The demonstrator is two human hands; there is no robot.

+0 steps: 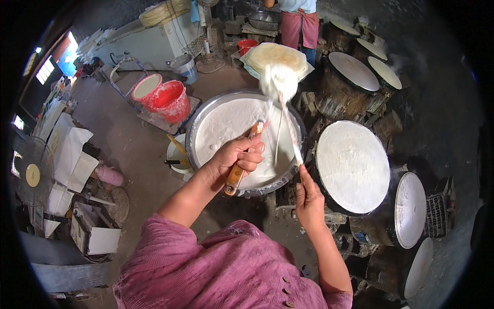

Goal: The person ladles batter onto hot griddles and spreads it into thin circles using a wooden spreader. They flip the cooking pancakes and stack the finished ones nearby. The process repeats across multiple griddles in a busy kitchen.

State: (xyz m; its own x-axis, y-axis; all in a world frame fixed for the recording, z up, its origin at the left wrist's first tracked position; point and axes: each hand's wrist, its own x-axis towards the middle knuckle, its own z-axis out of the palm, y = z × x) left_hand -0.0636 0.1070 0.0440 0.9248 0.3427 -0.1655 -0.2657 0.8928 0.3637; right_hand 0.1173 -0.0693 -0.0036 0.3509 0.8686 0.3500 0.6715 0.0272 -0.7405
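My left hand (241,154) grips the brown wooden handle (235,178) of a tool whose far end is blurred and coated in white. My right hand (310,199) is closed around a thin, batter-smeared stick (290,127). The upper ends of both tools meet at a blurred white clump of batter (278,82); how they touch is hard to tell. A thin strand of batter (278,141) hangs down from there. Below is a wide metal basin (192,152) holding thick white batter (227,123). At its right, a large round griddle (353,167) is covered with a white layer.
More round griddles (410,210) on sooty stoves line the right side. Thin round flatbreads (276,58) are stacked behind the basin, near a person in a pink apron (300,29). Left are red buckets (171,102) on a trolley (162,123), a white bucket (175,148) and a fan (32,175).
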